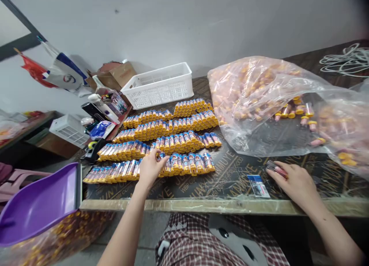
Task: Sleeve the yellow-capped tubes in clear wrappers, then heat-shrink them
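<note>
You are laying labelled tubes in rows: left hand pinches one at the front row, right hand at three o'clock curls around a tube; next, seat it flush.

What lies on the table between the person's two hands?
In the head view, between the left hand and right hand, mostly bare printed tabletop, plus one small blue-and-white label lying flat near the right hand.
</note>
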Demonstrator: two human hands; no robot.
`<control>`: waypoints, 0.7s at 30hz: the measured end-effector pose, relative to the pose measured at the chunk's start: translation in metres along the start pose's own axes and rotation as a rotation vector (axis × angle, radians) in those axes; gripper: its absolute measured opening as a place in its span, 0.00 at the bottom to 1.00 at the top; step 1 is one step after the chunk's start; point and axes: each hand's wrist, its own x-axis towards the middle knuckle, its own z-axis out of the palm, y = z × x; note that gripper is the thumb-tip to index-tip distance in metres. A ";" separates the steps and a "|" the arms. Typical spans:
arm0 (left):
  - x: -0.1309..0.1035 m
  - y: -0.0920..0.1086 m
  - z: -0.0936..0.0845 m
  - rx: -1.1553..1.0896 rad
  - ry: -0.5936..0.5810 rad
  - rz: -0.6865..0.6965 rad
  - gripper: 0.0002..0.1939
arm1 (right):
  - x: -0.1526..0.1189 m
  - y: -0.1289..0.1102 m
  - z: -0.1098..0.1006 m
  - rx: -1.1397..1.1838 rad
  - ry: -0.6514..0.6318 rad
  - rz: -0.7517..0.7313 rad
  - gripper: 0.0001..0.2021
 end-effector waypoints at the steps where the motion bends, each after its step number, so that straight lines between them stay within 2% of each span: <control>1: 0.001 0.000 -0.001 0.052 -0.019 0.006 0.22 | 0.000 -0.002 -0.001 0.004 0.002 -0.003 0.29; 4: 0.001 0.007 -0.004 0.193 -0.012 -0.004 0.25 | 0.001 -0.008 -0.004 0.041 0.001 0.013 0.27; 6: -0.003 0.017 -0.006 0.238 0.075 -0.018 0.26 | 0.002 -0.013 -0.009 0.109 0.005 0.033 0.24; 8: -0.012 0.032 -0.006 0.178 0.204 0.004 0.24 | 0.002 -0.019 -0.013 0.185 0.008 0.060 0.21; 10: -0.023 0.055 0.001 -0.019 0.269 0.072 0.21 | 0.001 -0.024 -0.017 0.177 -0.008 0.084 0.19; 11: -0.030 0.068 0.008 -0.155 0.239 0.117 0.19 | 0.001 -0.025 -0.019 0.162 -0.016 0.101 0.18; 12: -0.037 0.082 0.019 -0.295 0.157 0.171 0.18 | 0.001 -0.026 -0.020 0.146 -0.026 0.117 0.17; 14: -0.050 0.113 0.048 -0.520 -0.114 0.303 0.14 | 0.000 -0.027 -0.022 0.115 -0.045 0.150 0.15; 15: -0.055 0.129 0.065 -0.575 -0.263 0.378 0.12 | 0.000 -0.028 -0.023 0.101 -0.051 0.166 0.15; 16: -0.060 0.145 0.083 -0.602 -0.363 0.431 0.09 | 0.000 -0.029 -0.024 0.091 -0.055 0.181 0.14; 17: -0.062 0.159 0.100 -0.590 -0.423 0.466 0.08 | 0.000 -0.030 -0.026 0.083 -0.058 0.193 0.13; 19: -0.064 0.184 0.129 -0.487 -0.468 0.511 0.11 | -0.001 -0.032 -0.028 0.080 -0.059 0.207 0.13; 21: -0.063 0.200 0.149 -0.348 -0.479 0.517 0.13 | -0.001 -0.034 -0.030 0.091 -0.058 0.209 0.13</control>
